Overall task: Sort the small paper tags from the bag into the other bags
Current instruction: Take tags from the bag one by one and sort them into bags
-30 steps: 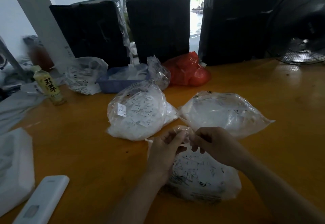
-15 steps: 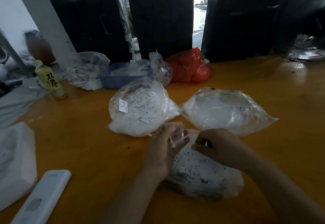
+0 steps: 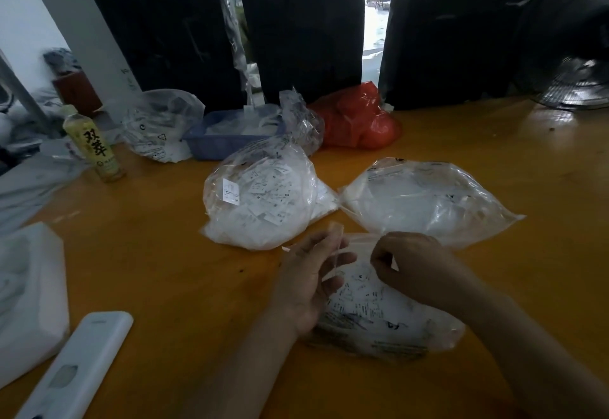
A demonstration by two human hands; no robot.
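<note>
Three clear plastic bags of small paper tags lie on an orange desk (image 3: pixel 148 270), seen from the head camera looking down. Nearest the person, the near bag (image 3: pixel 379 313) lies with its long axis running from its open mouth at the upper left down to the lower right; its mouth points away from the person. Both hands work at that mouth. The left hand (image 3: pixel 309 283) pinches a fold of clear plastic at the bag's edge between thumb and fingers. The right hand (image 3: pixel 412 264) is curled at the mouth; whether its grip closes on plastic or on a tag cannot be told, since its fingertips are hidden. Beyond them lie the left bag (image 3: pixel 263 198), bulging with printed tags, and the right bag (image 3: pixel 428 201), long axis left to right, contents blurred white. Tag print is too small to read. Forearms are cut off at the bottom edge.
</note>
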